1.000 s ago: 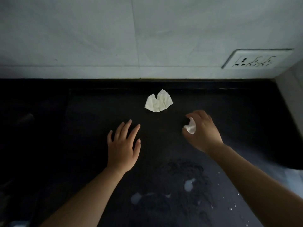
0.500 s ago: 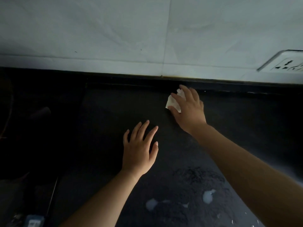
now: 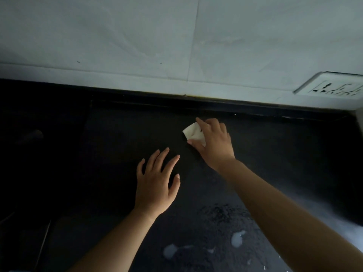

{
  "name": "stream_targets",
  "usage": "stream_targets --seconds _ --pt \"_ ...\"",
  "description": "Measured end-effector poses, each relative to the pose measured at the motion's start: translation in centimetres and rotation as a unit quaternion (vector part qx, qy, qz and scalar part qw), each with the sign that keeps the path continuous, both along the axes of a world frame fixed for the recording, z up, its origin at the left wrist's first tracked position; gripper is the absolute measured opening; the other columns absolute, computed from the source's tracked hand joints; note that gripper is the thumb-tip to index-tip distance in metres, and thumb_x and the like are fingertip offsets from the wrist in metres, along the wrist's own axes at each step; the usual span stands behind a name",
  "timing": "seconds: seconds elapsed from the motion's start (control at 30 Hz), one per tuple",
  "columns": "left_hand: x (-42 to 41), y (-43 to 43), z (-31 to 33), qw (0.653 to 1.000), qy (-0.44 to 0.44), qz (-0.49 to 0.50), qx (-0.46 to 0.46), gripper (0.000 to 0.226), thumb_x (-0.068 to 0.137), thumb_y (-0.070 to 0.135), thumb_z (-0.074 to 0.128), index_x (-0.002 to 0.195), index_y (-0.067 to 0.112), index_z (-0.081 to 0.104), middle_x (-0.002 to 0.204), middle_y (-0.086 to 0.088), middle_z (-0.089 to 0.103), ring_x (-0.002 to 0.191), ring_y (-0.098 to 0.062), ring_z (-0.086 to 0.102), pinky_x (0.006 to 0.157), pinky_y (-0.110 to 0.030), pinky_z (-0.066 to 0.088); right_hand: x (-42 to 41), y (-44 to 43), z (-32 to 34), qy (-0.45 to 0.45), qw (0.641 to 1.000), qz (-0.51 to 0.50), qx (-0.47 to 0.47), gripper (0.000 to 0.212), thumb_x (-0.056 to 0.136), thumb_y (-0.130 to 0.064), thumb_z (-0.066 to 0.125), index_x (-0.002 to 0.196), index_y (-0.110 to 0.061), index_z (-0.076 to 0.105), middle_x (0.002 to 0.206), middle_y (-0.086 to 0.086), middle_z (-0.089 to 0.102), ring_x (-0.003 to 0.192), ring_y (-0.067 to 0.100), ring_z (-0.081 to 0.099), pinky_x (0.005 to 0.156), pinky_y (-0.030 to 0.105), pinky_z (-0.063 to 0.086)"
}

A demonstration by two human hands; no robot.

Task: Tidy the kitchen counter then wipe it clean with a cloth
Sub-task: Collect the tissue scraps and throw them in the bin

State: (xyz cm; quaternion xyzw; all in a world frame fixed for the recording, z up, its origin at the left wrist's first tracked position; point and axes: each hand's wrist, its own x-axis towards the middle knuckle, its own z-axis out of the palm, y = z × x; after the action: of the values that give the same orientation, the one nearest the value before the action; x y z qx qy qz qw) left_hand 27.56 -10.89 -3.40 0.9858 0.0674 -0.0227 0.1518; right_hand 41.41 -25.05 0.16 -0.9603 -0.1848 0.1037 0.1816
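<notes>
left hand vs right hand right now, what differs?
The left hand is open, fingers spread, and holds nothing; the right hand is closed on the crumpled white tissue. The right reaches nearer the wall than the left. Both are bare and palm-down over the dark counter.

no readable text, labels, brands, numbers or signs anywhere

Table [image 3: 117, 154]: dark, speckled, stone-like top, matt in shadow, faintly granular where lit. Pale wet blotches [image 3: 237, 239]: glossy. Crumpled tissue [image 3: 193, 133]: thin, soft, creased white paper, matt. Wall [image 3: 137, 40]: smooth pale tiles with fine joints. Socket plate [image 3: 332, 85]: smooth white plastic.
</notes>
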Motion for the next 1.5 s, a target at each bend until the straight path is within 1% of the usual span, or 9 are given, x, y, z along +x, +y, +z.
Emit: stream_targets --seconds 0.1,0.23,0.4,0.63,0.9,1.07,1.2,1.4,1.5 --pt "0.1 0.0 0.0 1.000 0.001 -0.001 0.002 0.048 0.087 0.044 0.038 0.134 0.033 0.041 0.148 -0.001 0.037 0.137 -0.020 0.030 0.107 -0.051 0.023 0.3 0.5 -0.1 0.012 0.999 0.020 0.035 0.058 0.083 -0.045 0.060 0.133 -0.022 0.042 0.138 0.003 0.037 0.126 0.025 0.032 0.102 0.041 0.034" --pt "-0.1 -0.1 0.0 1.000 0.003 -0.006 0.004 0.048 0.087 0.044 0.038 0.133 0.032 0.042 0.147 -0.001 0.038 0.137 -0.022 0.031 0.106 -0.052 0.022 -1.2 0.2 0.0 0.048 0.995 0.019 0.090 0.052 0.083 -0.037 0.064 0.126 -0.014 0.046 0.128 0.004 0.047 0.116 0.022 0.044 0.089 0.029 0.038" --pt "0.0 -0.2 0.5 1.000 0.014 -0.012 0.006 0.050 0.086 0.045 0.033 0.134 0.031 0.040 0.148 -0.003 0.035 0.138 -0.024 0.028 0.107 -0.054 0.022 -4.9 -2.7 1.4 0.075 0.989 -0.062 0.109 0.052 0.085 -0.033 0.062 0.130 -0.017 0.043 0.129 0.004 0.045 0.110 0.021 0.050 0.083 0.025 0.039" --pt "0.3 -0.6 1.9 0.998 0.050 -0.011 -0.025 0.047 0.091 0.035 0.048 0.136 0.025 0.041 0.151 -0.004 0.030 0.141 -0.025 0.021 0.111 -0.057 0.017 -11.8 -8.8 4.2 0.097 0.960 -0.196 0.177 0.034 0.082 -0.030 0.066 0.110 -0.018 0.053 0.110 -0.004 0.051 0.089 0.010 0.049 0.071 0.023 0.040" --pt "-3.3 -9.8 8.5 0.983 -0.003 -0.150 -0.106 0.050 0.089 0.049 0.035 0.126 0.020 0.051 0.129 -0.002 0.055 0.121 -0.021 0.049 0.100 -0.045 0.041 -21.3 -17.9 9.3 0.061 0.916 -0.319 0.234 0.031 0.077 -0.030 0.071 0.103 -0.023 0.056 0.100 -0.011 0.052 0.087 0.008 0.051 0.060 0.013 0.040" --pt "-11.4 -21.3 11.8 0.941 0.037 -0.250 -0.224 0.048 0.086 0.049 0.037 0.119 0.021 0.057 0.119 0.005 0.058 0.113 -0.011 0.051 0.095 -0.028 0.040 -32.0 -25.7 11.0 0.022 0.884 -0.408 0.228 0.027 0.081 -0.034 0.067 0.104 -0.023 0.057 0.100 -0.011 0.053 0.088 0.009 0.051 0.073 0.022 0.041" --pt "-20.1 -30.0 13.0 0.908 0.095 -0.294 -0.282 0.041 0.081 0.048 0.044 0.108 0.024 0.063 0.099 0.011 0.062 0.096 -0.009 0.057 0.085 -0.028 0.046 -43.5 -33.0 11.5 -0.014 0.844 -0.490 0.218 0.027 0.081 -0.036 0.067 0.102 -0.021 0.060 0.094 -0.007 0.060 0.089 0.012 0.055 0.075 0.021 0.036" --pt "-33.9 -42.5 13.7 0.825 0.203 -0.466 -0.245 0.023 0.091 0.036 0.050 0.109 0.027 0.061 0.102 0.013 0.062 0.097 -0.004 0.055 0.080 -0.018 0.042 -62.6 -42.4 12.2 -0.060 0.773 -0.596 0.210 0.023 0.083 -0.032 0.065 0.100 -0.017 0.063 0.087 -0.011 0.058 0.080 0.007 0.050 0.067 0.003 0.034" --pt "-40.2 -48.3 13.5 0.765 0.239 -0.558 -0.217 0.019 0.091 0.034 0.053 0.107 0.028 0.061 0.100 0.015 0.061 0.093 0.002 0.054 0.076 -0.014 0.040 -72.3 -44.5 12.0 -0.065 0.711 -0.668 0.211 0.019 0.084 -0.030 0.064 0.099 -0.019 0.062 0.087 -0.013 0.059 0.081 0.006 0.051 0.070 0.002 0.034"
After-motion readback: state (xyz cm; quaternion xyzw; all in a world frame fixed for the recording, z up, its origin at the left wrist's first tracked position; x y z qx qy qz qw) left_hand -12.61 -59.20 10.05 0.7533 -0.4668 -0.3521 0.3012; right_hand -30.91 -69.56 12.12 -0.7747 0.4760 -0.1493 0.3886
